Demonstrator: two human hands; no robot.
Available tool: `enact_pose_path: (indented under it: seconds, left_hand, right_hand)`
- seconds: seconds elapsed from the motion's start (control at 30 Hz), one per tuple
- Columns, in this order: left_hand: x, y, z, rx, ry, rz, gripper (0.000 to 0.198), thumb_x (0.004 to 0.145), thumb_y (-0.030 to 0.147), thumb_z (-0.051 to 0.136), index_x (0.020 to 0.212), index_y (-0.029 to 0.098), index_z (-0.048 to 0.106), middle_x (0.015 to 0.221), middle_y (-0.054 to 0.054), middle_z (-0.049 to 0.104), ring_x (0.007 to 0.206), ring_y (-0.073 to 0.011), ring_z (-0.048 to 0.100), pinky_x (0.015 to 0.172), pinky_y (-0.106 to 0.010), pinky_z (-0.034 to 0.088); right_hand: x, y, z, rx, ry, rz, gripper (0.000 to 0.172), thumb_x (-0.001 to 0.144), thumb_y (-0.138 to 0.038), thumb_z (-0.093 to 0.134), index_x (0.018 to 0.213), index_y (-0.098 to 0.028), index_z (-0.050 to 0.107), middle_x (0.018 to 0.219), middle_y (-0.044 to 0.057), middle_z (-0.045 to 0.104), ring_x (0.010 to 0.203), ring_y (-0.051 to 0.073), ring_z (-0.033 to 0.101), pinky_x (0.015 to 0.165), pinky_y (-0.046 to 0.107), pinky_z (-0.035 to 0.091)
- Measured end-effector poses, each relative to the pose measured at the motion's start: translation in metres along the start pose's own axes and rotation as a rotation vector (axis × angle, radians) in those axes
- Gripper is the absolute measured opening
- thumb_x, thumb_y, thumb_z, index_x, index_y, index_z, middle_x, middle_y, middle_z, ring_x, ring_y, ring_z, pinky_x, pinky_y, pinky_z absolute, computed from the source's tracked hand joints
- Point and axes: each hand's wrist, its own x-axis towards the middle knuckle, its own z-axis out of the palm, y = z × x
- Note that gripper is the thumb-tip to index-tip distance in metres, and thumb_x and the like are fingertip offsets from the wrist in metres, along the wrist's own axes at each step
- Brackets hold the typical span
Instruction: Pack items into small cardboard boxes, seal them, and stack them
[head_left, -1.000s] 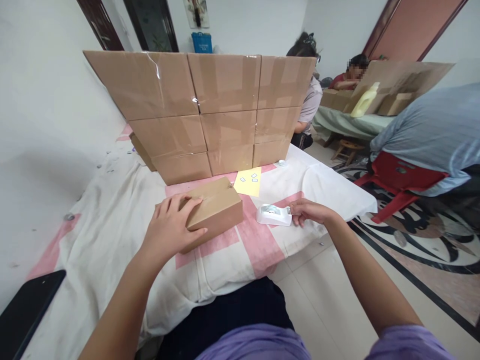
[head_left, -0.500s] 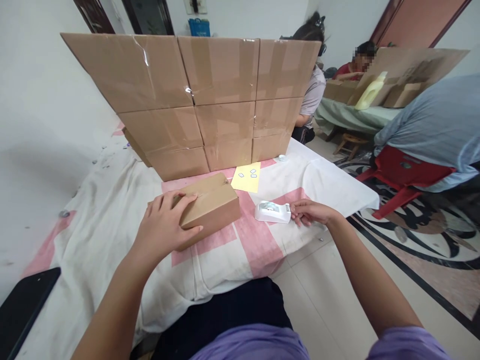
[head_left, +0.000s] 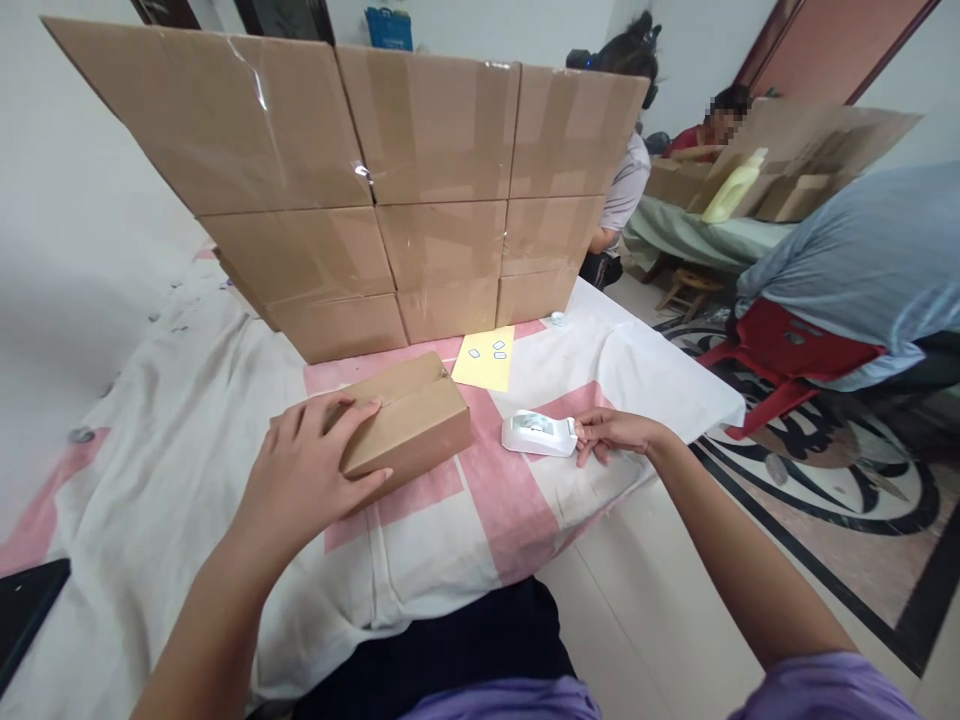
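Observation:
A small brown cardboard box (head_left: 420,420) lies on the cloth in front of me. My left hand (head_left: 319,450) grips its left end, the fingers across the top and the thumb against the near side. To the box's right, apart from it, a white tape dispenser (head_left: 534,434) with a roll of clear tape rests on the cloth. The closed fingertips of my right hand (head_left: 609,434) pinch at its right, cutter end. I cannot make out whether a strip of tape is between them. Behind the box lies a yellow sheet (head_left: 484,372) with a few small pale labels.
A tall panel of taped cardboard boxes (head_left: 442,240) stands across the back. A black phone (head_left: 30,605) lies at the left edge. On the right are other people, a red chair (head_left: 802,345) and another table with a yellow bottle (head_left: 735,187). The cloth (head_left: 450,560) hangs over the near edge.
The view has shifted slightly, moving the box and panel leftward in the picture. Both hands keep their places, the left on the box and the right at the tape dispenser.

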Motion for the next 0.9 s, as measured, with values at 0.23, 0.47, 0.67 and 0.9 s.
enact_pose_path:
  seconds: [0.23,0.47,0.67,0.9]
  left_hand:
    - [0.001,0.001,-0.003,-0.004,0.001,0.014,0.065,0.08,0.051,0.067,0.138,0.025,0.056,0.137,-0.013,0.053,0.125,-0.0378,0.047,0.107,-0.055,0.041]
    - [0.0,0.001,-0.008,-0.015,-0.017,0.013,0.065,0.081,0.047,0.071,0.141,0.03,0.055,0.139,-0.01,0.056,0.122,-0.0352,0.05,0.103,-0.049,0.043]
    - [0.005,0.007,-0.021,-0.014,-0.107,0.071,0.074,0.088,0.07,0.055,0.146,0.024,0.055,0.131,-0.014,0.063,0.114,-0.0359,0.056,0.09,-0.051,0.048]
    - [-0.002,0.039,-0.006,-0.021,-0.128,0.091,0.068,0.091,0.041,0.061,0.151,0.011,0.048,0.126,-0.027,0.065,0.11,-0.0432,0.063,0.07,-0.054,0.058]
  right_hand:
    - [0.002,-0.005,0.006,-0.019,0.05,0.046,0.05,0.069,-0.056,0.087,0.081,-0.014,0.062,0.079,0.003,0.066,0.075,0.023,0.077,0.044,0.018,0.047]
    - [-0.029,-0.015,0.02,0.005,0.202,-0.002,0.05,0.074,-0.058,0.081,0.076,-0.017,0.053,0.077,0.001,0.06,0.054,0.012,0.064,0.039,0.02,0.024]
    - [-0.044,-0.092,0.068,-0.039,0.349,-0.105,0.044,0.09,-0.058,0.067,0.076,-0.019,0.052,0.054,-0.005,0.044,0.043,0.006,0.034,0.046,0.025,0.014]
    - [0.034,-0.193,0.171,-0.019,0.134,-0.066,0.045,0.084,-0.055,0.075,0.067,-0.019,0.053,0.059,-0.006,0.045,0.035,0.003,0.032,0.036,0.023,0.014]
